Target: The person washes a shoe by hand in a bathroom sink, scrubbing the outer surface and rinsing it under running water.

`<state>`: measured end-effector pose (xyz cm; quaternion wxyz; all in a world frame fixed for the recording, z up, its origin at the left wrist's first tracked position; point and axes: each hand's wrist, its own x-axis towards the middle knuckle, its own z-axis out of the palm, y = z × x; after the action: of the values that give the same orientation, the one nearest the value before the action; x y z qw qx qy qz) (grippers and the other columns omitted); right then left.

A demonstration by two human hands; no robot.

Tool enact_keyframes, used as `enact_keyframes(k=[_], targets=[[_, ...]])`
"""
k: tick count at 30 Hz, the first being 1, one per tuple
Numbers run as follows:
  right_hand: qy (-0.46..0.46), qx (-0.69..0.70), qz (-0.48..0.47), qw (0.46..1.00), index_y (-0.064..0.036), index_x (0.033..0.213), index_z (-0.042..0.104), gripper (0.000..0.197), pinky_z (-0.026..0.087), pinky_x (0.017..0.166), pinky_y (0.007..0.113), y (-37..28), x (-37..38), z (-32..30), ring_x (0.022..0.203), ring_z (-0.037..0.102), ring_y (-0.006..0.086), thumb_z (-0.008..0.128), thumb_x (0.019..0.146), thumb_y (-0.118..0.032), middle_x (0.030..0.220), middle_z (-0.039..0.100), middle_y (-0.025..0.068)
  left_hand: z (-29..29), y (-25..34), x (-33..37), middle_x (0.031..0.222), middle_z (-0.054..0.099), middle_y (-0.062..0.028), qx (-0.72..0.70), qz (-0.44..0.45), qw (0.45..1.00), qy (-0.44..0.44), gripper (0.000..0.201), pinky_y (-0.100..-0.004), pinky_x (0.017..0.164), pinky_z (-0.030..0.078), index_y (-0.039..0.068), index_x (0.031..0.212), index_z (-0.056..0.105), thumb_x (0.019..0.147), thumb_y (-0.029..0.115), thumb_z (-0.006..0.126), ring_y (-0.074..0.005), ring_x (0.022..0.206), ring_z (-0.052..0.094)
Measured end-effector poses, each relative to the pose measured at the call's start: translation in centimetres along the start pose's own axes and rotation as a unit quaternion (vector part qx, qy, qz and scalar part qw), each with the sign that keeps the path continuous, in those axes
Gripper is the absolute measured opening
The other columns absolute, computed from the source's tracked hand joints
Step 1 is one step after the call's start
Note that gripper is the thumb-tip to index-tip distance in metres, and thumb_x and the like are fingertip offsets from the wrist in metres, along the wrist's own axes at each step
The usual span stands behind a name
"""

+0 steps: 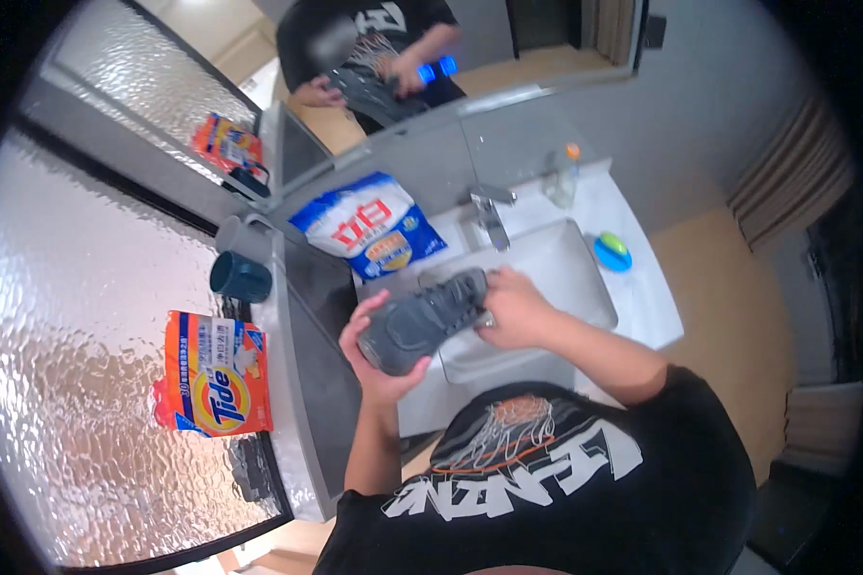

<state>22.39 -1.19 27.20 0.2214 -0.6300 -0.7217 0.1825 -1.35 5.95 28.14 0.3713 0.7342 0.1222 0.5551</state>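
A dark grey shoe point(417, 321) is held tilted above the near left part of the white sink point(599, 287). My left hand point(385, 379) wraps round its broad toe end, thumb on one side and fingers on the other. My right hand point(517, 311) is closed at the narrower far end of the shoe, by the dark laced part. A small pale piece shows beneath its fingers, too little to name. Behind the basin stands a chrome faucet point(492, 218). A blue and white bag point(369, 228) lies on the counter just beyond the shoe.
At the counter's right rest a green soap bar point(612, 243) on a blue dish point(611, 257) and a clear bottle point(563, 182) with an orange top. On the left ledge are a dark teal mug point(240, 278) and an orange detergent bag point(218, 374). A mirror point(508, 57) spans the back.
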Motion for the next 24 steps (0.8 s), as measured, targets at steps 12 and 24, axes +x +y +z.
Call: enact_keyframes(k=[12, 24], targets=[[-0.177, 0.199, 0.040, 0.963, -0.0065, 0.117, 0.064, 0.057, 0.050, 0.093, 0.037, 4.1, -0.5, 4.2, 0.105, 0.063, 0.0290, 0.081, 0.068, -0.028, 0.111, 0.068, 0.0163, 3.7, 0.2, -1.9, 0.134, 0.043, -0.0255, 0.020, 0.030, 0.999, -0.032, 0.090, -0.0522, 0.104, 0.040, 0.014, 0.131, 0.032, 0.059, 0.011, 0.087, -0.0403, 0.128, 0.046], [-0.107, 0.359, 0.199, 0.906, -0.0024, 0.099, 0.064, 0.024, 0.046, 0.051, 0.030, 3.1, -1.1, 2.3, 0.062, 0.054, 0.0129, 0.062, 0.076, -0.008, 0.075, 0.061, 0.0037, 4.4, 0.7, -2.1, 0.135, 0.042, -0.0250, 0.008, 0.054, 0.998, -0.036, 0.087, -0.0560, 0.106, 0.037, 0.015, 0.128, 0.034, 0.059, 0.010, 0.086, -0.0416, 0.128, 0.044]])
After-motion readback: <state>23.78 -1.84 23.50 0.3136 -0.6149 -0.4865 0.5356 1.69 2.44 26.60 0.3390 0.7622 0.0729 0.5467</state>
